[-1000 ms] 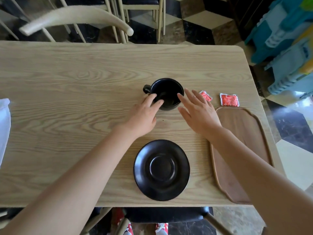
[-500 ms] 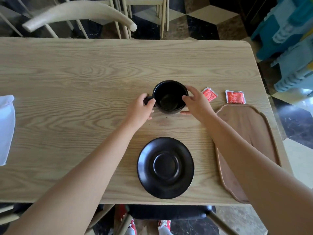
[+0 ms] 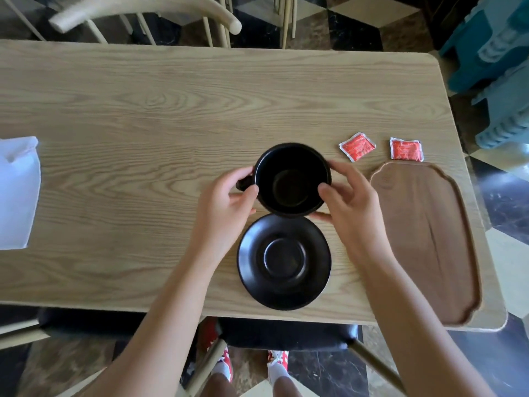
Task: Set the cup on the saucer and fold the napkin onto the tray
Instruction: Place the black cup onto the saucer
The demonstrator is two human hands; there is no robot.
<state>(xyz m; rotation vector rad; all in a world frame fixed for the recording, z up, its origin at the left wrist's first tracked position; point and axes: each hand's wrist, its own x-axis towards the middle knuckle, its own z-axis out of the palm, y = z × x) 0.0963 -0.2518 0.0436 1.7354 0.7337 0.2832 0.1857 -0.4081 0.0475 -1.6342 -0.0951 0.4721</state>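
Fingers [image 3: 249, 193] of the left hand [image 3: 226, 202] and right hand [image 3: 349, 204] now clasp the black cup [image 3: 292, 179], carried nearer since a second ago, its rim overlapping the black saucer [image 3: 283, 260]; lowering comes next.

Matt black cup [image 3: 292, 179], wood-grain table [image 3: 171, 110]

Both hands' grip on black cup [image 3: 292, 179] (empty), saucer [image 3: 284, 260] just below.

The cup [image 3: 292, 180] sits just behind the saucer [image 3: 284, 260], tray [image 3: 429, 239] right, napkin [image 3: 17, 193] far left.
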